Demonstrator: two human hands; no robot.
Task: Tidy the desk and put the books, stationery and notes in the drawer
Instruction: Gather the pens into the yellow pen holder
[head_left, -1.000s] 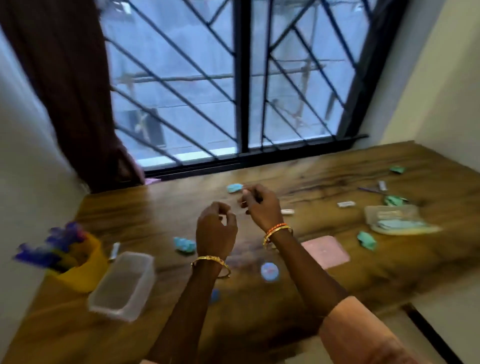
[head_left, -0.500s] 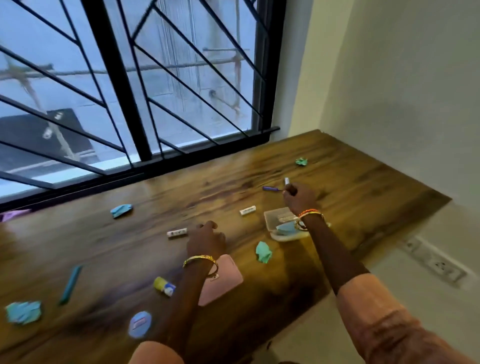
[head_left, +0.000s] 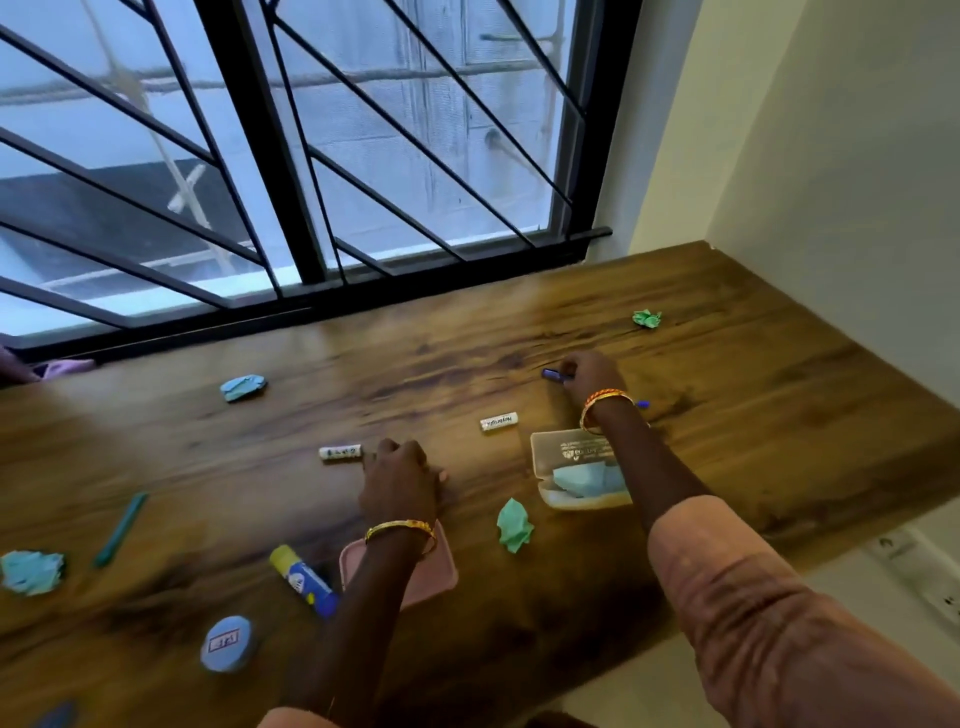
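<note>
I am gripping a blue pen (head_left: 556, 375) in my right hand (head_left: 592, 376), fingers curled round it, its capped end sticking out toward nine o'clock and its other tip showing just past my wrist. My left hand (head_left: 402, 480) is resting on the wooden desk (head_left: 753, 415) with its fingers curled under; I cannot tell whether it is holding anything. A white eraser (head_left: 341, 452) is lying just beside that hand at ten o'clock, nearly touching my knuckles, and a second white eraser (head_left: 498, 422) is sitting between my two hands. A clear plastic case (head_left: 571, 452) with blue paper inside is lying under my right forearm. A crumpled green note (head_left: 514, 526) is sitting at seven o'clock from the case, and another green one (head_left: 647, 318) is lying at one o'clock from my right hand, near the wall. A pink pad (head_left: 441, 571) is peeking out beneath my left wrist, with a glue stick (head_left: 304, 579) just beside it at nine o'clock. Toward eight o'clock a round blue tin (head_left: 227, 644) is sitting near the desk's front edge. A teal pen (head_left: 120, 530) and two crumpled blue notes (head_left: 243, 387) (head_left: 31, 571) are lying well apart on the left side.
</note>
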